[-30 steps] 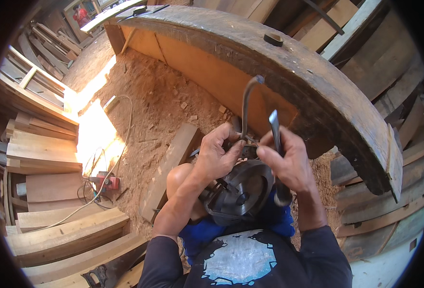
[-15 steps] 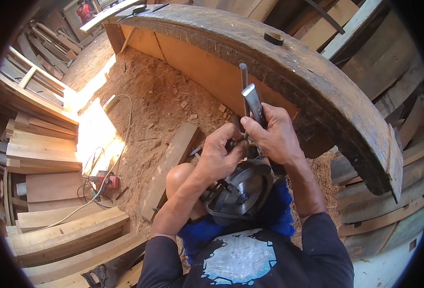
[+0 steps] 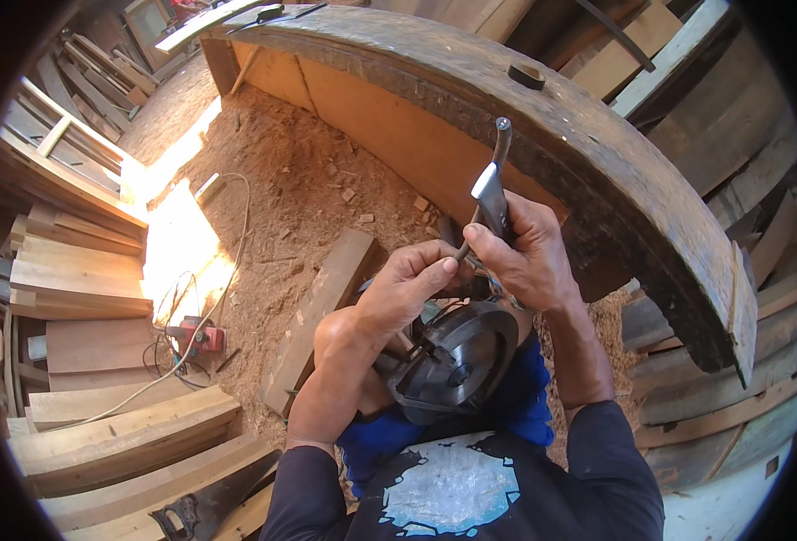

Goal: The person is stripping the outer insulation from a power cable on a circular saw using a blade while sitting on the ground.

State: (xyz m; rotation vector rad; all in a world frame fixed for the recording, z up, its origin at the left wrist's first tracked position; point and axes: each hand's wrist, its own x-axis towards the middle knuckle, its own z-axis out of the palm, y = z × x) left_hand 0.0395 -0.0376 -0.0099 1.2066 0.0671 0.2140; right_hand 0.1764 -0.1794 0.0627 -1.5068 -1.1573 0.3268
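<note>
In my left hand [image 3: 403, 288] a dark, thick power cable [image 3: 502, 140] is pinched between thumb and fingertips. It rises past the hand and bends a little at its cut top end. My right hand [image 3: 535, 257] is closed round a flat, chisel-like metal blade [image 3: 495, 207], its bright end lying against the cable. The fingers hide the blade's lower part. Below both hands a circular saw [image 3: 457, 365] rests on my lap, its round toothless-looking disc facing up; I cannot make out the teeth.
A long curved wooden workbench [image 3: 588, 153] arches ahead and to the right, with a black ring-shaped roll [image 3: 526, 76] on it. A timber beam [image 3: 322, 316] lies on the sawdust floor. Left are stacked boards [image 3: 83, 279], a red power tool [image 3: 202, 336] with its cord, and a handsaw [image 3: 178, 523].
The cable's upper end has tipped to the right and now leans by the blade. My left hand has opened its grip into a thumb-and-finger pinch. The blade has shifted slightly right.
</note>
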